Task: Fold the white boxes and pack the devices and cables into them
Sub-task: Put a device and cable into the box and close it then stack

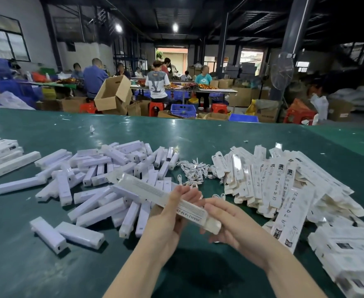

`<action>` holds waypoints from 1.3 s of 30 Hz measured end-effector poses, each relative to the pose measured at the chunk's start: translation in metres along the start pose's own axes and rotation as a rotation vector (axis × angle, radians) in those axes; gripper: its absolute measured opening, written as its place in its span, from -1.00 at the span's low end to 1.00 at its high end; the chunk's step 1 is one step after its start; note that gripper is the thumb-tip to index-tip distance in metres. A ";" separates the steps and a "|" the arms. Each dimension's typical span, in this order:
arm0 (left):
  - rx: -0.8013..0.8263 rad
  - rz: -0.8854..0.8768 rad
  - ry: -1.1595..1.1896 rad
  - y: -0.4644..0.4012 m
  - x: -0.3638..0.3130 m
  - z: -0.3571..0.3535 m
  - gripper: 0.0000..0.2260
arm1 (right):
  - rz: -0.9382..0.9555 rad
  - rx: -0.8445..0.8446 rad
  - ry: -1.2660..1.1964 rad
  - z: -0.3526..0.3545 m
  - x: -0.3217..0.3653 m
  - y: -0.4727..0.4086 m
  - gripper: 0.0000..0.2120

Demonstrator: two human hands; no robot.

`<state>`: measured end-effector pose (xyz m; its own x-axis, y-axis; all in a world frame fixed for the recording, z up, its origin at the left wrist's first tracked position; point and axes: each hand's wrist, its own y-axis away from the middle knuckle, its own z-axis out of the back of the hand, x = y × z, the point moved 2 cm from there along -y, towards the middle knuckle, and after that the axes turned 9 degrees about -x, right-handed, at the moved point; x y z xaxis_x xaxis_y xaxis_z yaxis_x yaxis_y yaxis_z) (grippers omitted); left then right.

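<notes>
Both hands meet over the near edge of the green bench, working one long white box held slantwise in the air between them. The left hand comes up from below and grips the box around its middle, fingers curled up along the far side. The right hand lies against the near end, fingers fairly straight and pressed to the end flap, thumb hidden, so whether it pinches or only pushes is hard to say.

To the left, the pile of white devices lies strewn across the bench; behind the hands sits a tangle of white cables, and to the right a heap of flat printed box blanks. A stack of closed boxes lies at the far right edge.

My guess is the box is thin card: light, stiff along its length but easily dented on the broad faces, and its glossy skin looks a little slippery. Holding it by the long edges near the middle, as the left hand does, seems safest, leaving the end free for tucking the flap. The devices look like hard, smooth plastic bars, best taken across their narrow sides.
</notes>
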<state>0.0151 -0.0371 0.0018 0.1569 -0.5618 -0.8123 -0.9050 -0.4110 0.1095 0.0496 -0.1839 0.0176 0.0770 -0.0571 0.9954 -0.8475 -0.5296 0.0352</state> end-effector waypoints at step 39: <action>-0.195 0.155 0.262 -0.005 -0.009 0.002 -0.33 | 0.542 -0.212 0.651 -0.021 0.011 0.027 -0.90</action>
<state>0.0176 -0.0292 0.0072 0.1422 -0.7827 -0.6059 -0.8376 -0.4213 0.3477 0.0165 -0.1813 0.0309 -0.6255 0.2739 0.7306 -0.7653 -0.3976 -0.5062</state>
